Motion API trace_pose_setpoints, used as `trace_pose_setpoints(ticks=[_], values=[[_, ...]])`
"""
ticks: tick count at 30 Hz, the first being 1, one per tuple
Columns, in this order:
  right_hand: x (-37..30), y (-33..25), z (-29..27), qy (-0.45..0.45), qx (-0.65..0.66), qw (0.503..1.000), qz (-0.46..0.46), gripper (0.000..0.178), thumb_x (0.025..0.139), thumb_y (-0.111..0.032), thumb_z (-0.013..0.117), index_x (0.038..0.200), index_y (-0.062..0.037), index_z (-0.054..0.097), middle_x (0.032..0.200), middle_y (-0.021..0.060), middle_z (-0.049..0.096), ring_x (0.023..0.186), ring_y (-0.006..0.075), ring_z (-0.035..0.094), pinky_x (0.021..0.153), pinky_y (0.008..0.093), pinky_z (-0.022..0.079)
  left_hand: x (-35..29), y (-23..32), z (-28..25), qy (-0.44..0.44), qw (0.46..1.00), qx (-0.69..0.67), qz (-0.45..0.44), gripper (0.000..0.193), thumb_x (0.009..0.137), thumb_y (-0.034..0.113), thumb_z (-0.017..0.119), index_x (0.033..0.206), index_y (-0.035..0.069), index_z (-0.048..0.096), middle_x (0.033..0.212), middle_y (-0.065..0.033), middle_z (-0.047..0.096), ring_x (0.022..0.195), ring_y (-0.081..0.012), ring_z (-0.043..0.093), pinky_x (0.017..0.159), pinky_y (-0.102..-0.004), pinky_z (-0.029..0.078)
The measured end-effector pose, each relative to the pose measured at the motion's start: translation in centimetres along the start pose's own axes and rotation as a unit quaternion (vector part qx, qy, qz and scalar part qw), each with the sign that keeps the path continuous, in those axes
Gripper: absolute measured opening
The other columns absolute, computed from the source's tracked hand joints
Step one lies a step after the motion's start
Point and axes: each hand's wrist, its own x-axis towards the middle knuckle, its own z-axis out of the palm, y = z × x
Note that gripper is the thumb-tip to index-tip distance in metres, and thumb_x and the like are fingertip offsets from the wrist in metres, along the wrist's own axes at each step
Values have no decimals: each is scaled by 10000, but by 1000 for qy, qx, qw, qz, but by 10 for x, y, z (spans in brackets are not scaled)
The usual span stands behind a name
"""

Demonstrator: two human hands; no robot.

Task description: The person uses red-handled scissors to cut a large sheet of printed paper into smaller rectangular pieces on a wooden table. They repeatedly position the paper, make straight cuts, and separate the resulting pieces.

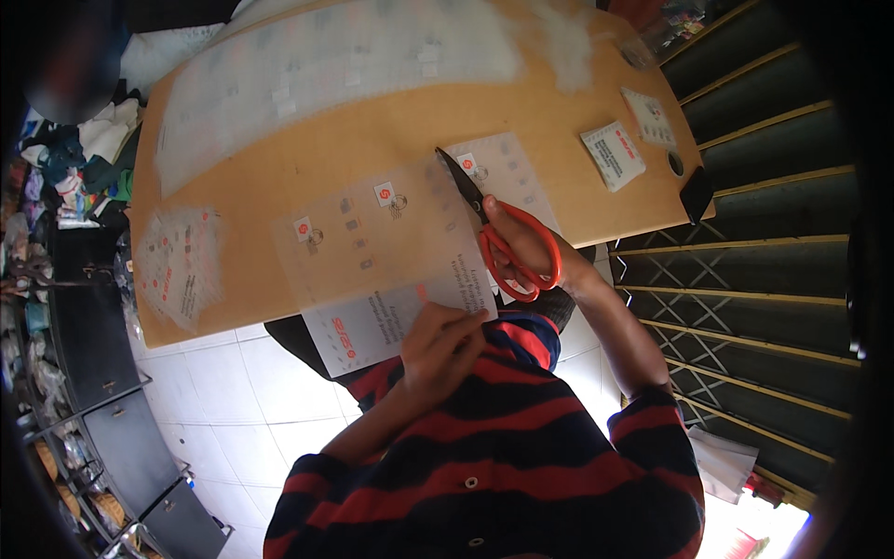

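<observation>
R hand (527,246) grips red-handled scissors (480,210), blades by right side of printed translucent sheet (410,238) — far part on table (372,130), near part overhanging. L hand (440,349), curled, at sheet's near edge — can't tell if pinching.

Here the red-handled scissors (479,205) mask some of the right hand's (524,240) fingers! The left hand (438,345) covers part of the printed sheet (372,293); whether it pinches, I can't tell. Upper left, a dark shape (74,56) blurs beyond naming. The striped shirt (484,438) runs off below.
</observation>
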Motion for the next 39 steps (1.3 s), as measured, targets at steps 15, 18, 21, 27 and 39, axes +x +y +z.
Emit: trace_pose_setpoints(ticks=[15, 18, 21, 27, 39], values=[[-10, -2, -18, 32, 11, 997, -65, 720, 1012, -625, 308, 668, -28, 514, 492, 56, 487, 355, 141, 484, 369, 246, 400, 29, -41, -16, -82, 981, 169, -41, 290, 764, 63, 738, 1049, 68, 680, 1047, -112, 592, 1039, -314, 553, 894, -434, 437], [-29, 17, -25, 64, 41, 988, -131, 677, 1013, -583, 378, 697, -9, 549, 524, 75, 538, 379, 146, 527, 382, 261, 412, 45, -50, -22, -121, 972, 201, -22, 283, 798, 202, 746, 1044, 85, 666, 1123, -95, 581, 1117, -331, 499, 960, -469, 363], [-54, 28, -34, 94, 18, 990, -102, 673, 1022, -560, 366, 685, -7, 550, 534, 90, 554, 384, 150, 542, 380, 260, 411, 64, -60, -29, -145, 960, 239, -12, 259, 803, 201, 741, 1021, 84, 664, 1110, -95, 585, 1104, -326, 505, 943, -461, 373], [-77, 74, -39, 133, 51, 981, -132, 783, 985, -686, 299, 621, -26, 511, 466, 29, 462, 372, 124, 484, 387, 263, 381, 83, -41, 22, -203, 953, 206, 92, 394, 770, 286, 773, 1076, 70, 650, 1180, -138, 554, 1179, -352, 482, 989, -512, 370], [-109, 129, -41, 124, 86, 980, -129, 791, 912, -779, 341, 664, -49, 517, 483, -15, 431, 437, 89, 457, 424, 254, 334, 108, -44, 22, -300, 921, 205, 144, 194, 750, 26, 678, 941, 50, 694, 1362, -172, 505, 1319, -395, 421, 1117, -651, 245]])
